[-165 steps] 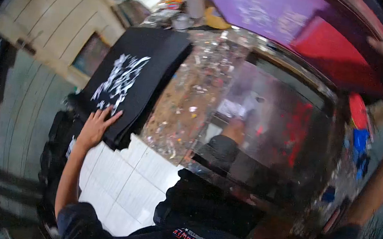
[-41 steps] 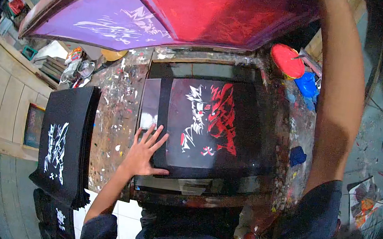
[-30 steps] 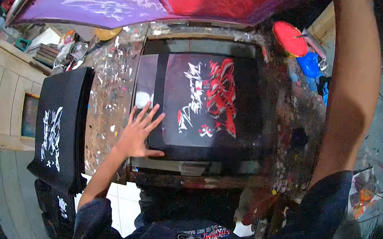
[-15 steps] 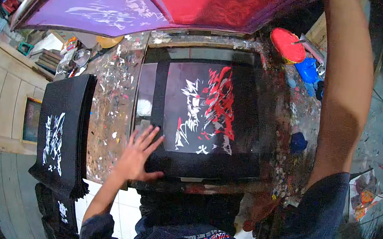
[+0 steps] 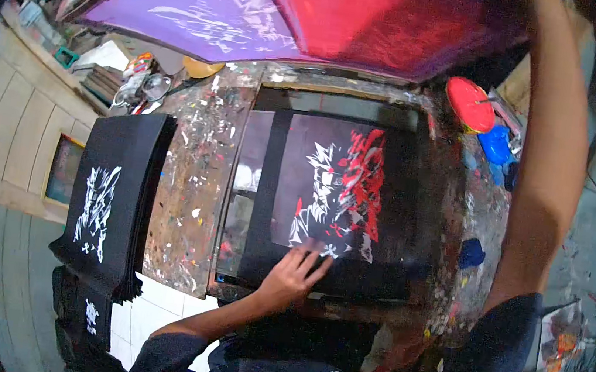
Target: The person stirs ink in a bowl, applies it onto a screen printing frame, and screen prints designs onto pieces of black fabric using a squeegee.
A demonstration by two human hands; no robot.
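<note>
A black fabric piece (image 5: 383, 282) lies flat on the printing board, with a white and red jagged print (image 5: 363, 183) on it. My left hand (image 5: 290, 278) is at its lower edge, fingers stretched out and slightly blurred, holding nothing that I can see. My right forearm (image 5: 553, 135) reaches up to the top edge of the view; the right hand itself is out of frame. Above the board, a silk-screen frame (image 5: 185, 12) stands tilted up, its mesh part purple with a white design and part covered in red ink.
A stack of black printed fabric pieces (image 5: 136, 144) hangs over the left side of the paint-spattered table (image 5: 188, 202). At the upper right are a red ink tub (image 5: 469, 103) and a blue plastic item (image 5: 496, 145). A dark blue rag (image 5: 472, 253) lies at right.
My left hand has moved right, from the fabric's left edge to its lower edge near the print. The view has shifted, so the surroundings appear further right and slightly lower. The screen remains raised.
</note>
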